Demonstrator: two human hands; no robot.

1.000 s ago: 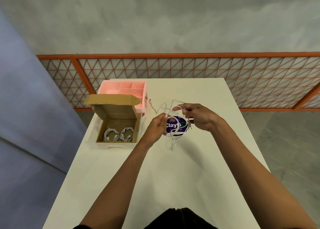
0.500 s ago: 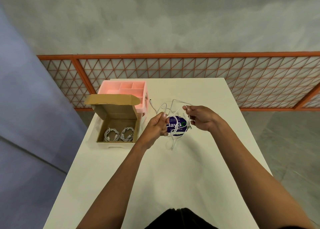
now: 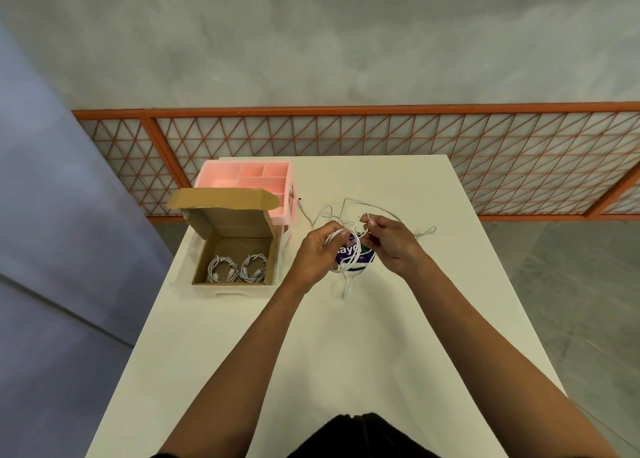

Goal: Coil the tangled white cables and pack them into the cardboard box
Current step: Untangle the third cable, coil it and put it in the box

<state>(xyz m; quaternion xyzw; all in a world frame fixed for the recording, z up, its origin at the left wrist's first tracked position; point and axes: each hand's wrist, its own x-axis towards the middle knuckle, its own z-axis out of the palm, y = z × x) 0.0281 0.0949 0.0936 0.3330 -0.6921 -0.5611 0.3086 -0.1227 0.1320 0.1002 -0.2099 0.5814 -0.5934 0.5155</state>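
Observation:
A tangled white cable (image 3: 349,267) hangs in loops between my hands above the table's middle. My left hand (image 3: 320,249) pinches a small coil of it between thumb and fingers. My right hand (image 3: 391,241) holds a strand near the top of the loops. Loose ends trail back toward the far edge and down toward me. The open cardboard box (image 3: 207,249) sits at the left with its lid raised, and two coiled white cables (image 3: 237,267) lie side by side inside it.
A round blue sticker (image 3: 363,255) shows on the white table (image 3: 311,353) beneath the cable. A pink compartment organiser (image 3: 252,177) stands behind the box. An orange lattice railing (image 3: 381,132) runs past the table's far edge.
My two hands have drawn closer together, and more of the cable is gathered into loops at my left hand. A strand now trails out to the right on the table.

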